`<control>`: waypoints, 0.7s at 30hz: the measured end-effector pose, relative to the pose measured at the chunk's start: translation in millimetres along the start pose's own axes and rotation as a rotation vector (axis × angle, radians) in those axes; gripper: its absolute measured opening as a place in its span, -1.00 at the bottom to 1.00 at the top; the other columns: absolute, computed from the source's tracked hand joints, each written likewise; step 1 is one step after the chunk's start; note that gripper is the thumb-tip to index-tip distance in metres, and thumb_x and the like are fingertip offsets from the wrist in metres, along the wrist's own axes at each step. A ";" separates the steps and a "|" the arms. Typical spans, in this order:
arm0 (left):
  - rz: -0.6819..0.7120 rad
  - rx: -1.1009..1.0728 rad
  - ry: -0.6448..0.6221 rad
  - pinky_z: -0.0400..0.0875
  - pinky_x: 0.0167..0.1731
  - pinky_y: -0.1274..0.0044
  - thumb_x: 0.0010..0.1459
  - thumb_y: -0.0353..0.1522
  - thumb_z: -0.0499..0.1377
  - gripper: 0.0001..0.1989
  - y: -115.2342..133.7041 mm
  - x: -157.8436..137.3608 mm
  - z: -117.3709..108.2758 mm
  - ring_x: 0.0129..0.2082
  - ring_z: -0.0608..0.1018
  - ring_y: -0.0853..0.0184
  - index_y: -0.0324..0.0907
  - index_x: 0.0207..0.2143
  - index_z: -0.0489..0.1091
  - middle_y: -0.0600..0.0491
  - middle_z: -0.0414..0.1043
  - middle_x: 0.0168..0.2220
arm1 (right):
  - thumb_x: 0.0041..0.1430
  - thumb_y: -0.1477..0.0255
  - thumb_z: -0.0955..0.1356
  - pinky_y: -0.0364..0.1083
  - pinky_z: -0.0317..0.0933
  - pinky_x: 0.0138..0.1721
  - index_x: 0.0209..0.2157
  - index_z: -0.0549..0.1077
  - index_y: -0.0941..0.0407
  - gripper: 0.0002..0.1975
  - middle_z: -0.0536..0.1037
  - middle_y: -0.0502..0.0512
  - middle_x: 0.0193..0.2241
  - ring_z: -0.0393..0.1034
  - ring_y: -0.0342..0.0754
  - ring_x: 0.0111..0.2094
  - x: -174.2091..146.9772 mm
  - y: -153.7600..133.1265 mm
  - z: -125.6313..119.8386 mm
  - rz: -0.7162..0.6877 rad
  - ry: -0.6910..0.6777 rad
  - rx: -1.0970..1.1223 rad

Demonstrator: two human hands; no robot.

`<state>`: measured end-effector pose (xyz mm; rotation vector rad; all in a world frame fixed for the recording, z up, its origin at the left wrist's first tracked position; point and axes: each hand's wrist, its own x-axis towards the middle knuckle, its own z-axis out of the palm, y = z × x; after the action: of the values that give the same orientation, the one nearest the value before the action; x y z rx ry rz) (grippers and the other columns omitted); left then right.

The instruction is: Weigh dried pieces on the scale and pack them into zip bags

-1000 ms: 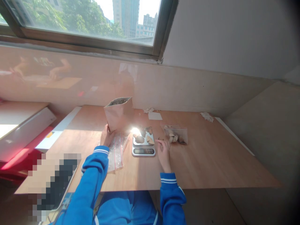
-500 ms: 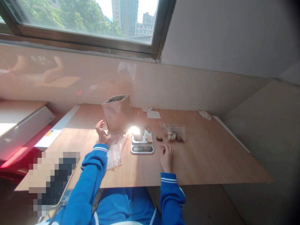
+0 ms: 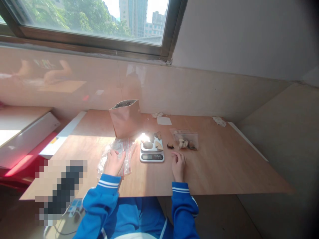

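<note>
My left hand lies over several clear zip bags, thumb and fingers apart; whether it touches them I cannot tell. To the right of the bags, a white digital scale carries a few brown and pale dried pieces on its plate, part of it washed out by sun glare. Beyond the scale's right side, my right hand rests on the table with its fingers curled together and nothing visible in them. Just past its fingertips are a small dark dried piece and a clear zip bag with pale and brown pieces.
An opened brown paper bag stands upright behind the zip bags. White paper and crumpled tissue lie along the back of the wooden table. A cable and a blurred-out patch are at the lower left.
My left hand has come down from beside the paper bag, towards me and slightly right, onto the zip bags. My right hand has stayed in place.
</note>
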<state>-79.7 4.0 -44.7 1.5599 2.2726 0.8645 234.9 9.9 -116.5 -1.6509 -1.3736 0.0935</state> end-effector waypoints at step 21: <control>0.419 -0.407 -0.170 0.27 -0.43 0.55 0.24 -0.19 -0.04 -0.73 49.0 -23.5 -34.2 -0.51 0.36 0.39 -0.13 -0.45 0.22 0.14 0.26 -0.54 | 0.32 0.21 0.12 -0.12 0.15 -0.42 -0.57 0.27 0.09 -0.57 0.38 0.00 -0.62 0.30 -0.10 -0.53 -7.6 -156.5 5.4 0.080 -0.554 0.455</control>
<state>-50.8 -16.4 8.8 1.8463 1.5501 1.1572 115.9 -6.1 -15.8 -1.3340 -1.5388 0.8999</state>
